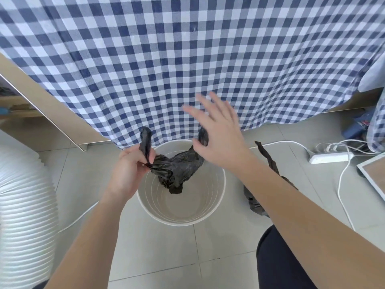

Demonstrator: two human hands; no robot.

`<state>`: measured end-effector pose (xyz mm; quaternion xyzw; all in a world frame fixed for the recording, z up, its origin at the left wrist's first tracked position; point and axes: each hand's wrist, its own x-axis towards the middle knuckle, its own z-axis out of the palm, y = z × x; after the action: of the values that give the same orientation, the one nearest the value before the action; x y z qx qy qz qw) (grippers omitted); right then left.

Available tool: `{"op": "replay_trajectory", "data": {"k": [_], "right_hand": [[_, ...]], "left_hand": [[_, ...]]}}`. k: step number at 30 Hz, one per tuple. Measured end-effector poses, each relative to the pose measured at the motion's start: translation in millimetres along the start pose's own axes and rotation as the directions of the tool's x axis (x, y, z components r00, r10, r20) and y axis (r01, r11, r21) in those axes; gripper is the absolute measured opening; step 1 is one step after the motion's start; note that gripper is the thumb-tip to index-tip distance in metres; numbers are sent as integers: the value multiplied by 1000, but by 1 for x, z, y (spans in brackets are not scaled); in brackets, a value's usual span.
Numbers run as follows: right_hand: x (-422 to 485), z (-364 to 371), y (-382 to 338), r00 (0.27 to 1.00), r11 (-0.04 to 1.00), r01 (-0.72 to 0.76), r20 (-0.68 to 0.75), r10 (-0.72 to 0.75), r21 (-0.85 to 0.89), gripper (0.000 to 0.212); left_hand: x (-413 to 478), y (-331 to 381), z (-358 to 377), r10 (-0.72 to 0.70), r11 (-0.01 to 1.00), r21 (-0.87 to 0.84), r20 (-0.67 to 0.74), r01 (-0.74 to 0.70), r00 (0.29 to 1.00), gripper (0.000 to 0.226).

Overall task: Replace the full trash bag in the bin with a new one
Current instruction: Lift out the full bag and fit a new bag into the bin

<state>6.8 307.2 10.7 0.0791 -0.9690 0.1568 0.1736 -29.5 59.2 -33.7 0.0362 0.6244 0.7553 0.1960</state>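
A round white bin stands on the tiled floor, its inside bare. A crumpled new black bag hangs over the bin's mouth. My left hand is closed on one of the bag's handles at the bin's left rim. The bag's other handle sticks up beside my right hand, which hovers above the bin's far rim with fingers spread and blurred, holding nothing. The full black bag lies on the floor right of the bin, partly hidden by my right forearm.
A blue-and-white checked cloth hangs just behind the bin. A white ribbed duct lies at the left. A power strip with white cables sits on the floor at the right, beside a framed board. My dark-clothed knee is at the bottom.
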Motion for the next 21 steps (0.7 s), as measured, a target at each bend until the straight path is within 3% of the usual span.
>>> {"op": "replay_trajectory", "data": {"k": [2, 5, 8, 11, 15, 17, 21], "right_hand": [[-2, 12, -5, 990, 996, 76, 113, -80, 41, 53], [-6, 24, -9, 956, 999, -52, 289, 51, -4, 34], [-7, 24, -6, 833, 965, -145, 499, 238, -218, 40], [-12, 20, 2, 765, 954, -127, 585, 268, -270, 43], [-14, 28, -3, 742, 980, -144, 640, 199, -139, 48], [-17, 36, -4, 691, 970, -241, 698, 187, -21, 49], [-23, 38, -6, 640, 793, -543, 748, 176, 278, 55]], "left_hand": [[-2, 0, 1, 7, 1000, 23, 42, -8, 999, 14], [-5, 2, 3, 6, 1000, -3, 90, -6, 996, 22], [-8, 3, 2, 11, 997, -73, 111, -3, 994, 27], [-8, 5, -2, 12, 992, -127, 136, 6, 991, 20], [-6, 8, -1, 30, 967, -255, 122, 2, 992, 11], [-7, 9, 4, 30, 940, -341, 85, 1, 996, 20], [-6, 5, 4, 28, 945, -327, 35, -15, 999, 24]]}}
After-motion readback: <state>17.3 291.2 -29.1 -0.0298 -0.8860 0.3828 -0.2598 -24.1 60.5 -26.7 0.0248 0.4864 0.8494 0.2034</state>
